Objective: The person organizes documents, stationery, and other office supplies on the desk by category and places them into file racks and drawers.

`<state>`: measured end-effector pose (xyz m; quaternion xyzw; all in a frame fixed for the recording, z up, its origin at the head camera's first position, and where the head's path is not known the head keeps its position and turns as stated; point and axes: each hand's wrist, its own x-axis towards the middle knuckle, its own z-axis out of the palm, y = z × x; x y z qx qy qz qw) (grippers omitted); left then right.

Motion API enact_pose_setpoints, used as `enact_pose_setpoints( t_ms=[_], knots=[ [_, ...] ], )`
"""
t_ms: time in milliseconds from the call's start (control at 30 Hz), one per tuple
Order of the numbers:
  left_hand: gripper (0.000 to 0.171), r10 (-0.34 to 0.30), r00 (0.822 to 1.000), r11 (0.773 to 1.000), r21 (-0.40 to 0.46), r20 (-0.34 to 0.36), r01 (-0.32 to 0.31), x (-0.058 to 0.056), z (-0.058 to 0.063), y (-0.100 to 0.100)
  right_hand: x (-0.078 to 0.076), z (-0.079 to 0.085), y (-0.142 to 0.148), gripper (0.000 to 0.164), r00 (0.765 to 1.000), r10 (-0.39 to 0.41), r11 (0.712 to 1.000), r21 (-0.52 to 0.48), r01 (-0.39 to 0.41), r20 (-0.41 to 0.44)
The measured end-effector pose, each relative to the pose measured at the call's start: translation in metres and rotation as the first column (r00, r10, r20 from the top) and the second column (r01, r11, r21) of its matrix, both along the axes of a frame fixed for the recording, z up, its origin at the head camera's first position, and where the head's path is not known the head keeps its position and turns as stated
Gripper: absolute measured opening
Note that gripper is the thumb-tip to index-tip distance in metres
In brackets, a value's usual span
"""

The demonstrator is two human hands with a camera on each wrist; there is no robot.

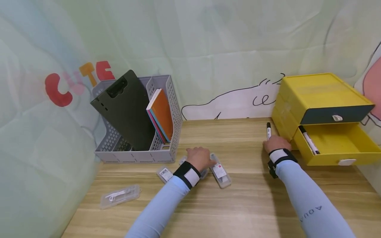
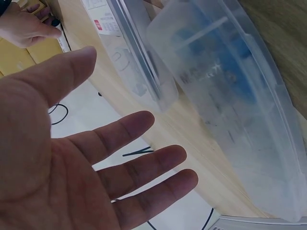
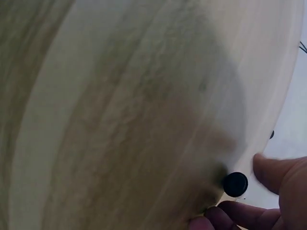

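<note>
My left hand (image 1: 198,159) hovers with relaxed fingers over several clear plastic cases, its palm holding nothing in the left wrist view. Close by its thumb side lies a labelled case (image 1: 219,171). Another case (image 2: 225,96), with something blue inside, shows beyond the fingertips; the hand partly hides it from above. At the left of the wrist is a smaller labelled case (image 1: 164,173). My right hand (image 1: 276,144) is down at the tabletop beside the yellow drawer unit, thumb and curled fingers about a black-and-white marker pen (image 1: 269,130). Its round black end (image 3: 235,184) shows between them.
A grey organizer (image 1: 137,156) holds a dark clipboard (image 1: 131,112) and several notebooks (image 1: 162,114). A clear case (image 1: 120,196) with white contents lies at front left. The yellow drawer unit (image 1: 327,89) has its lower drawer (image 1: 345,158) pulled out, another marker pen (image 1: 309,140) inside.
</note>
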<state>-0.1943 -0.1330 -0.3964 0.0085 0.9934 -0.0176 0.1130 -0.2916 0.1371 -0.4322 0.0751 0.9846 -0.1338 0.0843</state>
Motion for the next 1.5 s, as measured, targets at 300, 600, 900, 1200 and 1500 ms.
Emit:
enact_pose_setpoints(
  t_ms=[300,600,900,1200,1500],
  knots=[
    [0.052,-0.003,1.000,1.000,0.008,0.012,0.003,-0.001,-0.002,0.002,0.006,-0.001,0.009,0.023,0.999,0.023,1.000,0.012,-0.023,-0.035],
    [0.049,0.000,1.000,1.000,0.008,0.008,0.000,-0.002,-0.005,0.006,0.025,-0.004,0.008,0.025,0.997,0.065,0.997,0.040,-0.063,-0.046],
    [0.051,0.006,1.000,1.000,0.001,0.024,-0.006,-0.001,-0.005,0.009,0.047,0.005,0.009,0.026,0.997,0.074,0.997,-0.033,-0.074,-0.011],
    [0.051,0.015,1.000,1.000,0.015,0.019,-0.016,-0.002,-0.007,0.009,0.088,0.031,0.012,0.030,0.975,0.066,0.992,-0.087,-0.086,-0.214],
    [0.052,0.012,0.999,1.000,0.012,0.035,-0.012,-0.003,-0.006,0.008,0.125,0.052,0.025,0.030,0.917,0.019,0.990,-0.121,-0.073,-0.398]
  ],
)
